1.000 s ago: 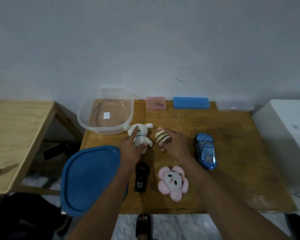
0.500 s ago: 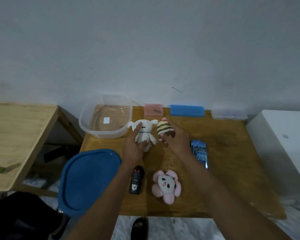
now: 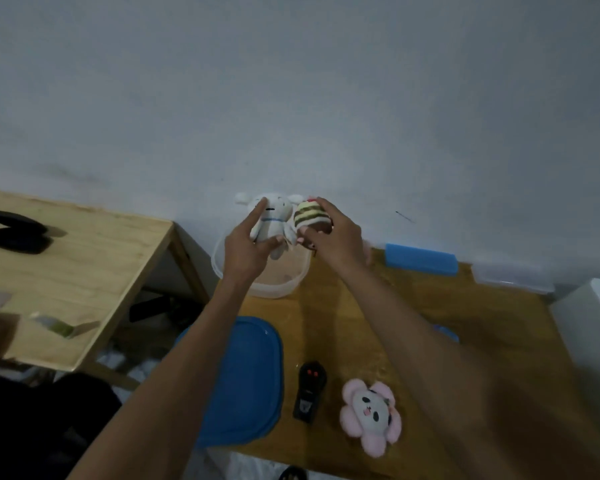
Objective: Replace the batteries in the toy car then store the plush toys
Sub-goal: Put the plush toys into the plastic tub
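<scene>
left hand (image 3: 246,245): we hold the white bunny plush (image 3: 273,220) above the clear tub (image 3: 264,282); fingers (image 3: 257,213) pinched around its body, forefinger up along its head.
right hand (image 3: 336,242): we hold the striped cake plush (image 3: 310,216) just beside the bunny, touching it; fingers curled shut around it.
edges: the tub sits at the counter (image 3: 430,306) back left corner, against the wall; the blue lid (image 3: 246,375) overhangs the left edge.
open room: bare counter between our forearms and right of the tub.
counts: three plush toys, two in hand, one pink flower plush (image 3: 371,414) on the counter beside the black remote (image 3: 309,393); one tub, one lid.
toy car (image 3: 445,332): only a blue sliver shows behind our right forearm.
change: half a second ago both plush toys were low over the counter; now they are raised over the tub.
</scene>
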